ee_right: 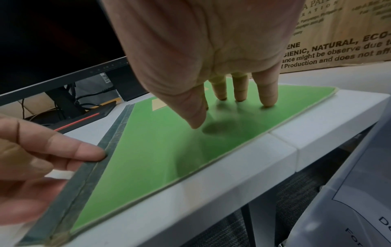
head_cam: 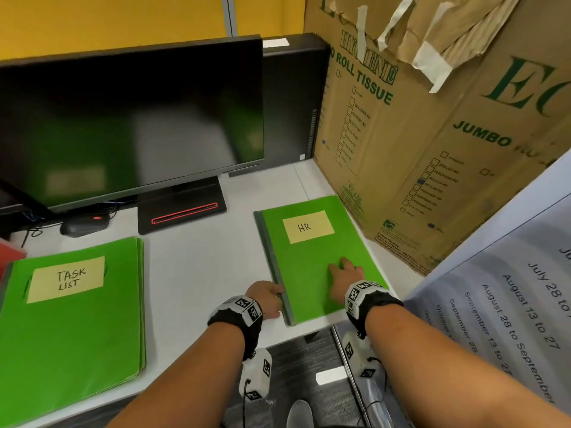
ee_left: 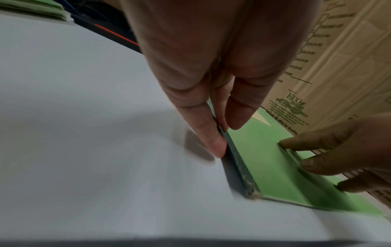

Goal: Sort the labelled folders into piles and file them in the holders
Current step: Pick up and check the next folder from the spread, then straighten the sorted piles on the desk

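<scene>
A green folder [head_cam: 309,267] with a dark spine and a yellow label reading HR [head_cam: 308,227] lies flat at the desk's front right corner. My left hand [head_cam: 272,296] rests straight fingers against the spine [ee_left: 239,163] near its front end. My right hand [head_cam: 346,270] presses spread fingertips [ee_right: 268,100] on the cover's lower half. In the right wrist view the folder [ee_right: 158,150] reaches the desk edge. A pile of green folders [head_cam: 77,319] labelled TASK LIST sits at the front left. No holder is in view.
A dark monitor [head_cam: 129,118] and its stand base [head_cam: 182,211] fill the back, with a mouse [head_cam: 83,225] to the left. A large cardboard box [head_cam: 432,134] walls the right side. A printed sheet of dates [head_cam: 509,288] hangs at the right.
</scene>
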Demonstrator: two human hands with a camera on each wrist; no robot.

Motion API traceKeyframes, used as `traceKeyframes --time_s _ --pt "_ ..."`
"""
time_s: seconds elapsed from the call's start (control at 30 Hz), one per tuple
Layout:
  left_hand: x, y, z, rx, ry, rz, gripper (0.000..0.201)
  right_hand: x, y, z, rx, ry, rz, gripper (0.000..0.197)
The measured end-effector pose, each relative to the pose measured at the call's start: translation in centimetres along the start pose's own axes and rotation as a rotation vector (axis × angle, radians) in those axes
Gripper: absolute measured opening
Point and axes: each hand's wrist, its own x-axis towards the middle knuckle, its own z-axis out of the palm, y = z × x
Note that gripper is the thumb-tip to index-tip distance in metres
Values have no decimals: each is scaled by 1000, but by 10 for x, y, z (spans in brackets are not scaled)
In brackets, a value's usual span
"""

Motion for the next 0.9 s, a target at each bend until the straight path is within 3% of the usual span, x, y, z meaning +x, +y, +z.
traceKeyframes --time_s 0.2,0.43,0.7,0.9 --pt "-7 0 -5 -9 11 2 53 -4 -7 -3 -2 2 17 60" --pt "-25 -17 -33 -126 201 40 38 -8 -43 -9 -19 48 -77 51" --pt "-62 -46 -105 -56 406 55 32 -18 -115 5 15 51 -203 48" --pt "-95 -93 -170 99 557 -34 36 -35 -180 22 165 28 -325 45"
